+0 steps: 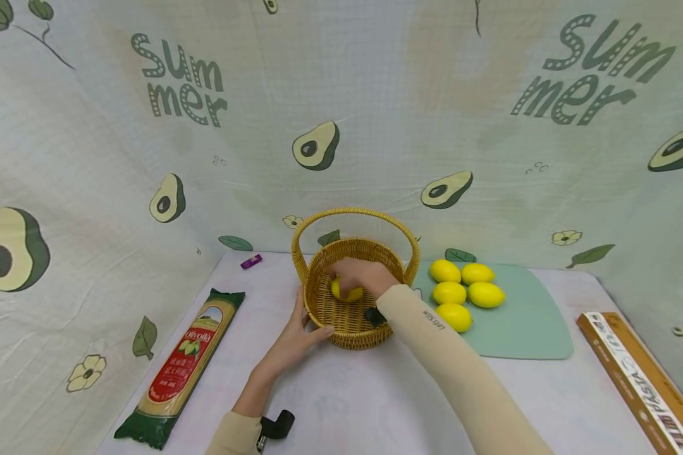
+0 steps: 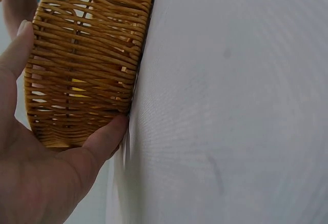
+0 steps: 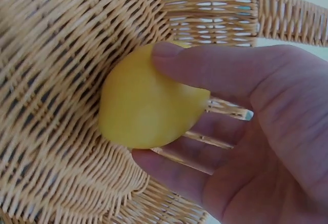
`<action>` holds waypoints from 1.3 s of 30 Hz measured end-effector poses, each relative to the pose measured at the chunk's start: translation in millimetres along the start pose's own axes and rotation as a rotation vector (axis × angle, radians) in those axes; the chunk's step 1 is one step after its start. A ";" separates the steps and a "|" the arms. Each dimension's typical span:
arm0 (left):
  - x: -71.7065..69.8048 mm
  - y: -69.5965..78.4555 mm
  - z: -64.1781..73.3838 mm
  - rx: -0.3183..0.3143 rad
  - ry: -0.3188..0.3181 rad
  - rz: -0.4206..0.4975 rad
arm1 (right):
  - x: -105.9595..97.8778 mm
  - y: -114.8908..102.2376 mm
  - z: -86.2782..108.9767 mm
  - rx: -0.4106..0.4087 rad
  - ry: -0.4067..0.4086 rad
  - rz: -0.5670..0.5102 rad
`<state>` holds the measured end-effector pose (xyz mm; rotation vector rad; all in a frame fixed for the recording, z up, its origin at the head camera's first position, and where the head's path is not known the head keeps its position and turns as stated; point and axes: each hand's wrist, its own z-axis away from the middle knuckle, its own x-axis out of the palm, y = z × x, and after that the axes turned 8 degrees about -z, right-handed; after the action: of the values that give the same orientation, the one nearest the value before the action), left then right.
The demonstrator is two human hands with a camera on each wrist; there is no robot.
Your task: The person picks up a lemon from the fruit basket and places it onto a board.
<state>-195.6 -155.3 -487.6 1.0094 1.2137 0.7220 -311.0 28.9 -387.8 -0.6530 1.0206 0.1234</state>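
A round wicker basket (image 1: 350, 340) with a tall arched handle stands near the back of the table. My left hand (image 1: 296, 338) holds its left side: in the left wrist view the thumb lies at the rim and a finger (image 2: 108, 136) at the bottom edge of the woven wall. Inside the basket, my right hand (image 1: 360, 275) grips a yellow lemon (image 3: 148, 101) between thumb and fingers, low against the weave. Several more lemons (image 1: 449, 293) sit grouped on a pale green board (image 1: 529, 328) to the right of the basket.
To the left lies a long pasta packet (image 1: 184, 360), with a small purple wrapped item (image 1: 252, 261) behind it. A brown pasta box (image 1: 640, 385) lies along the right edge. A patterned cloth (image 1: 375, 158) hangs behind the table.
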 end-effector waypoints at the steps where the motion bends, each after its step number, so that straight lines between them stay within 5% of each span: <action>1: 0.1 0.0 -0.5 0.003 -0.003 0.003 | -0.3 0.9 1.3 0.004 -0.002 -0.010; 11: -13.8 -6.2 5.4 -0.042 0.003 -0.036 | 1.4 -3.3 12.2 -0.097 -0.029 0.041; 19: -24.4 -11.5 5.1 -0.019 0.014 -0.030 | -8.8 -8.2 48.3 -0.168 0.001 0.148; 39: -25.1 -6.3 2.8 -0.028 0.004 -0.020 | -9.8 40.6 126.7 -0.237 0.176 0.042</action>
<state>-199.0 -180.7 -483.0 0.9716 1.2123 0.7243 -236.9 134.4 -353.2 -0.8702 1.2007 0.2289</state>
